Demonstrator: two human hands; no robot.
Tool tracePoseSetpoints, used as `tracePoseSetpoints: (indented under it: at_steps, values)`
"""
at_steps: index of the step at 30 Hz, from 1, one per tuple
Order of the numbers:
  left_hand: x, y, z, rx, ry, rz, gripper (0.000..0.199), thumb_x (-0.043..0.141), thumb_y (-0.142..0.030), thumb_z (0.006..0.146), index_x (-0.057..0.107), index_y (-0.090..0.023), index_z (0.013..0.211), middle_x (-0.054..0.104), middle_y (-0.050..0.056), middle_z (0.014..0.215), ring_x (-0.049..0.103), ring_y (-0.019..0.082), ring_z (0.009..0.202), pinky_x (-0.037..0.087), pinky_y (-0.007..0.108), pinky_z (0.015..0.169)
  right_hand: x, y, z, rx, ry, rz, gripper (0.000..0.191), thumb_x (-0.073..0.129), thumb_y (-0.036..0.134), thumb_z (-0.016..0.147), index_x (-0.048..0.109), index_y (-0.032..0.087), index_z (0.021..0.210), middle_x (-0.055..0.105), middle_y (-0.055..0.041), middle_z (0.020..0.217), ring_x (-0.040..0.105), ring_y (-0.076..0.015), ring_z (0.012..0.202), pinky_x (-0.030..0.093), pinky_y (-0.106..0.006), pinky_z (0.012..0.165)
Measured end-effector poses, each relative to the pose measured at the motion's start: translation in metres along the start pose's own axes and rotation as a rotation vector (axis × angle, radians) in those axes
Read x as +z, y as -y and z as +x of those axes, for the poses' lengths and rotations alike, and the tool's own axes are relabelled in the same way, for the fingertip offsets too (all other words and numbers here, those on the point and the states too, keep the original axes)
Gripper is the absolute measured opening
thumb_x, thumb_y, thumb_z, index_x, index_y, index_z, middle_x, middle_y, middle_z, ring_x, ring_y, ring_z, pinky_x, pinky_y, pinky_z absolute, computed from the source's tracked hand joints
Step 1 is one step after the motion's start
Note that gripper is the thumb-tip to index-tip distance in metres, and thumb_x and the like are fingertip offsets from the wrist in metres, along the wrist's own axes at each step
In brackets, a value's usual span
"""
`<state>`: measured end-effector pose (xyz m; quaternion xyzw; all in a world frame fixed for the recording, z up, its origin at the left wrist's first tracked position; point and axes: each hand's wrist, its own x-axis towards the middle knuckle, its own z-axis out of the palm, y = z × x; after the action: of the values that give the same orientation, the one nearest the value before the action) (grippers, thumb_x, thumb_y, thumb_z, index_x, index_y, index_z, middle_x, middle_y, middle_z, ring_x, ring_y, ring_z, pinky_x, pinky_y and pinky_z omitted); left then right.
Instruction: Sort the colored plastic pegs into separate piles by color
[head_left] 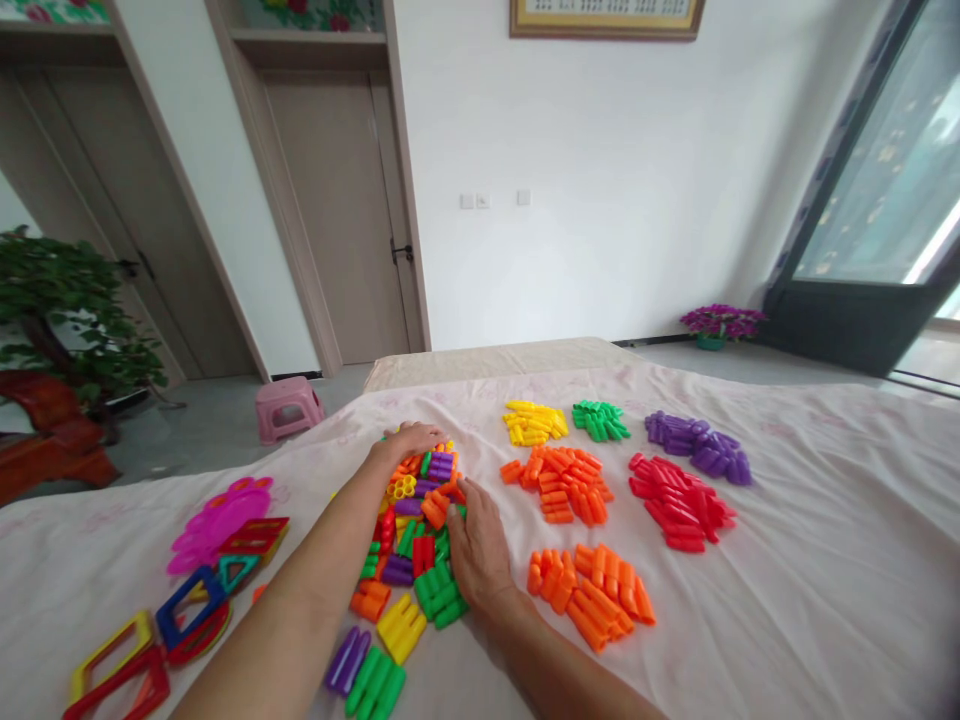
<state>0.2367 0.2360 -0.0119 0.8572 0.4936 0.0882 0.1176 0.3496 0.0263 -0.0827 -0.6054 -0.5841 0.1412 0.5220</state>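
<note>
A mixed pile of plastic bullet-shaped building blocks (409,507) in several colours lies on the cloth between my arms. My left hand (415,438) reaches across the far side of the pile, fingers stretched out and pointing right. Against the pile's right edge rests my right hand (480,540), its fingers extended beside orange and green blocks. Neither hand grips a block that I can see. Nearest to me are a yellow block (402,629), a purple block (348,660) and a green block (376,684). My left forearm hides part of the pile's left side.
Sorted heaps lie to the right: yellow (535,424), green (601,421), purple (699,447), red (681,503), and orange (562,484) with another orange heap (592,592). At left are a pink flower-shaped plate (217,522) and magnetic frame tiles (189,607). A pink stool (289,410) stands beyond.
</note>
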Motion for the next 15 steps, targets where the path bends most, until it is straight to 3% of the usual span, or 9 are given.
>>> tracePoseSetpoints:
  at_steps: [4,9,13,15]
  values:
    - [0.001,-0.003,-0.01,-0.011,0.071,0.04,0.042,0.051,-0.057,0.081,0.073,-0.023,0.094,0.074,0.008,0.105,0.062,0.028,0.107,0.045,0.038,0.096,0.0,0.001,0.001,0.0,-0.017,0.021,0.042,0.046,0.029,0.094,0.058,0.019,0.133,0.061,-0.0128,0.134,0.054,-0.0265,0.125,0.041,-0.045,0.11]
    - [-0.003,-0.005,-0.054,0.051,0.072,0.044,0.04,0.046,-0.052,0.085,0.07,-0.02,0.084,0.073,0.009,0.099,0.063,0.025,0.097,0.046,0.035,0.093,-0.002,0.004,0.003,0.032,0.003,-0.004,0.044,0.044,0.029,0.095,0.056,0.015,0.135,0.06,-0.0153,0.134,0.054,-0.027,0.125,0.04,-0.046,0.11]
    - [-0.011,-0.006,-0.096,0.116,0.05,-0.015,0.044,0.043,-0.053,0.089,0.07,-0.02,0.098,0.072,0.008,0.106,0.064,0.024,0.1,0.047,0.033,0.094,-0.006,0.007,0.004,0.04,0.058,-0.061,0.043,0.044,0.027,0.095,0.059,0.013,0.133,0.059,-0.0166,0.137,0.053,-0.0275,0.128,0.039,-0.045,0.111]
    - [-0.014,-0.004,-0.117,0.138,-0.018,-0.117,0.047,0.042,-0.052,0.091,0.068,-0.02,0.113,0.069,0.009,0.12,0.061,0.025,0.112,0.045,0.035,0.102,-0.009,0.009,0.003,0.021,0.088,-0.072,0.041,0.042,0.027,0.096,0.062,0.013,0.129,0.059,-0.016,0.137,0.053,-0.027,0.127,0.039,-0.044,0.111]
